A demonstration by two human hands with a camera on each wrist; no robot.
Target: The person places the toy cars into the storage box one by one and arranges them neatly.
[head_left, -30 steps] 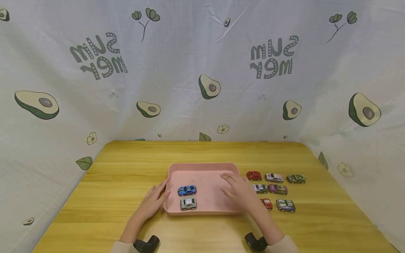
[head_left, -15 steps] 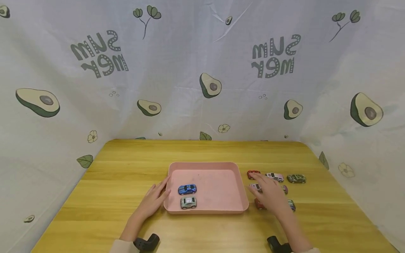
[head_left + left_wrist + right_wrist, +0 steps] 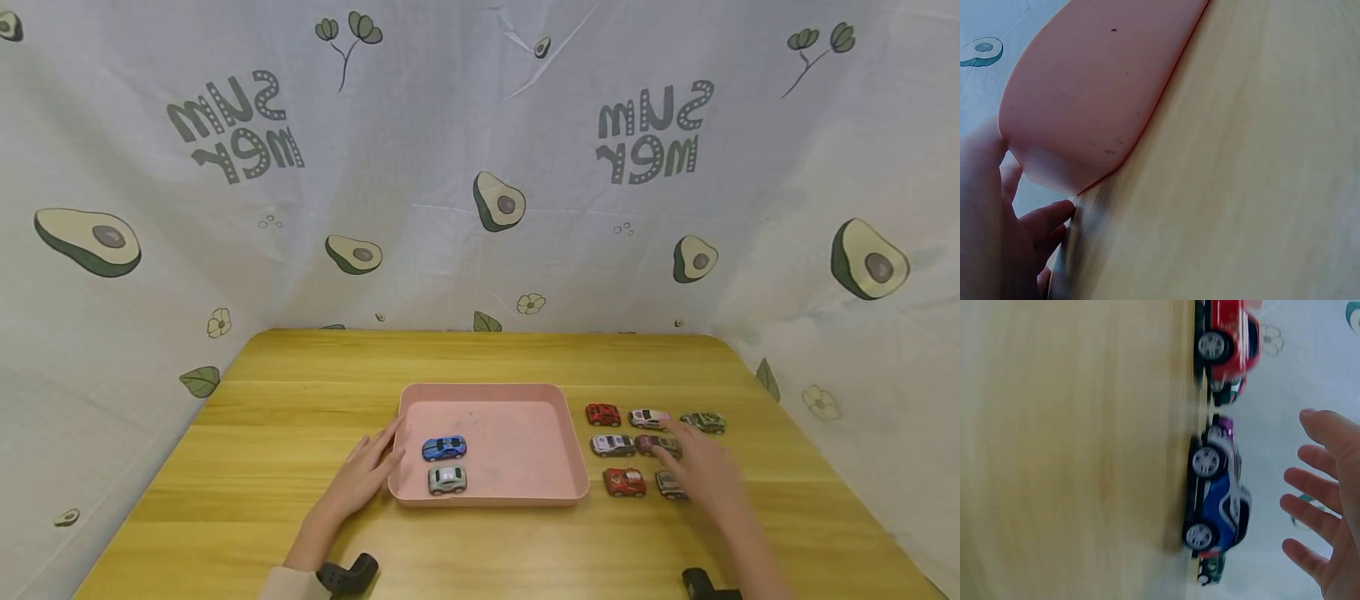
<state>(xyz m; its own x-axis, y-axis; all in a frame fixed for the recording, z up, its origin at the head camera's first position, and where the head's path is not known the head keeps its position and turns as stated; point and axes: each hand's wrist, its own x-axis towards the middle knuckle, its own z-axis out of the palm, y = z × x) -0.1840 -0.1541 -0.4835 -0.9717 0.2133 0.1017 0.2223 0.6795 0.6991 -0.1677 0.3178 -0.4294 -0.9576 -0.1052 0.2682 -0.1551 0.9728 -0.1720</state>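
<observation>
A shallow pink tray (image 3: 517, 502) holds a blue toy car (image 3: 444, 447) and a pale green-grey toy car (image 3: 447, 479) on its left side. My left hand (image 3: 360, 479) grips the tray's left wall; in the left wrist view, the thumb meets the rim and the fingers lie outside it. To the right of the tray, my right hand (image 3: 705, 467), blurred, hovers above the toy cars with nothing in it. Its spread fingers overlap a purple toy car (image 3: 654, 446) and a blue-and-white toy car (image 3: 1219, 503), partly covered in the head view.
Several toy cars stand in loose rows right of the tray: two red toy cars (image 3: 603, 414), white toy cars (image 3: 612, 445) and a green camouflage toy car (image 3: 705, 422). A wooden table (image 3: 315, 375) bears everything. A printed curtain (image 3: 420, 167) surrounds its back and sides.
My right hand has moved right, from over the tray across the toy cars, uncovering the red and white cars nearest the tray. My left hand stays at the tray's left side.
</observation>
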